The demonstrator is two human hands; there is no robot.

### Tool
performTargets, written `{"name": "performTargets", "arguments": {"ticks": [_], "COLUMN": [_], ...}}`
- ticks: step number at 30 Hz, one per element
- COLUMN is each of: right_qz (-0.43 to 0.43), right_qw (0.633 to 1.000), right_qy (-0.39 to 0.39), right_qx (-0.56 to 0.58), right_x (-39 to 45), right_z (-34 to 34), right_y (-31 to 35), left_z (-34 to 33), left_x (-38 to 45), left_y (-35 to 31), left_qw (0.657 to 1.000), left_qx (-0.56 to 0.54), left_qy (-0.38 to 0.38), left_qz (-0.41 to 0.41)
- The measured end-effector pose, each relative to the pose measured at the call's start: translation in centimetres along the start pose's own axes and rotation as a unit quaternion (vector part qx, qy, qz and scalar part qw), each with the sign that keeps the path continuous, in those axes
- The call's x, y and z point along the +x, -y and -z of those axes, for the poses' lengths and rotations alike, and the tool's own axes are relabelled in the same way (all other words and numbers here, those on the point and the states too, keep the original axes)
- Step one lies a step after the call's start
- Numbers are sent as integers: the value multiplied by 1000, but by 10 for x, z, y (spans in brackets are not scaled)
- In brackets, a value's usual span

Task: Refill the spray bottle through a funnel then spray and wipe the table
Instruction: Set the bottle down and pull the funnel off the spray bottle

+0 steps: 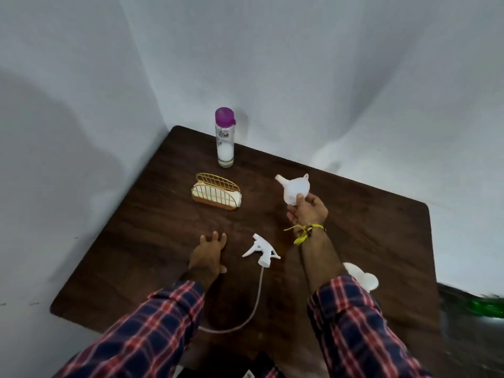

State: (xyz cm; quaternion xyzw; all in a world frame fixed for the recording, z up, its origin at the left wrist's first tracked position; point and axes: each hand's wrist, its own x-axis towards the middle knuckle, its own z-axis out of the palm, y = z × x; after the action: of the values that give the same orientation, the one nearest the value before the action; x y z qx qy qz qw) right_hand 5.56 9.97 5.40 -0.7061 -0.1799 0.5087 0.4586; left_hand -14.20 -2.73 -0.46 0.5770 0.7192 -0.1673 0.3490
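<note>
Plaid sleeves (pixel 152 331) fill the bottom of the head view, both arms reaching out over a dark wood table (pixel 381 241). Left hand (pixel 208 255) lies flat on the tabletop with fingers spread, holding nothing, probably just bracing. Right hand (pixel 306 210) pinches the rim of a white funnel (pixel 294 188) and holds it up off the table, spout aimed left and away, which looks to me like it's being carried toward whatever gets filled. Between the hands, the spray head (pixel 261 249) lies on its side with its dip tube (pixel 245 320) curling back toward the near edge, so it's off the bottle and the neck should be open for the funnel. A tall bottle (pixel 225 137) with a purple cap stands at the far edge, with white liquid low inside, most likely the refill. In front of it, a gold wire holder (pixel 216 192) keeps napkins handy for wiping. Something white (pixel 362 276) peeks out behind the right forearm; it could be the spray bottle's body, but it's mostly hidden, so I can't tell. A green blur (pixel 488 308) at the right edge is unreadable.
</note>
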Motion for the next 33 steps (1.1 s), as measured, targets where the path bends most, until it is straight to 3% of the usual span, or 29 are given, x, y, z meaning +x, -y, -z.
{"name": "performTargets", "arguments": {"ticks": [5, 8, 13, 18, 21, 25, 29, 33], "right_qz": [-151, -189, -151, -173, -57, 82, 98, 96], "right_qw": [974, 962, 986, 981, 990, 922, 817, 815], "right_qy": [50, 47, 40, 80, 11, -6, 67, 80], "right_qx": [159, 190, 64, 24, -127, -379, -564, -566], "right_x": [56, 90, 105, 80, 44, -28, -74, -74], "right_z": [-46, -69, -90, -71, -50, -12, 11, 10], "right_y": [0, -7, -15, -4, -22, -50, -79, -91], "left_z": [2, 9, 10, 12, 13, 14, 8, -2], "left_x": [10, 17, 16, 11, 10, 7, -6, -27], "left_y": [1, 1, 2, 0, -2, -4, -5, -5], "left_qw": [999, 996, 997, 998, 998, 999, 1000, 998], "left_qx": [9, 6, 14, 7, 10, 16, -7, -32], "left_qy": [37, 84, 76, 66, 59, 49, 24, -43], "left_qz": [7, 8, 2, 5, 7, 11, -1, -15]}}
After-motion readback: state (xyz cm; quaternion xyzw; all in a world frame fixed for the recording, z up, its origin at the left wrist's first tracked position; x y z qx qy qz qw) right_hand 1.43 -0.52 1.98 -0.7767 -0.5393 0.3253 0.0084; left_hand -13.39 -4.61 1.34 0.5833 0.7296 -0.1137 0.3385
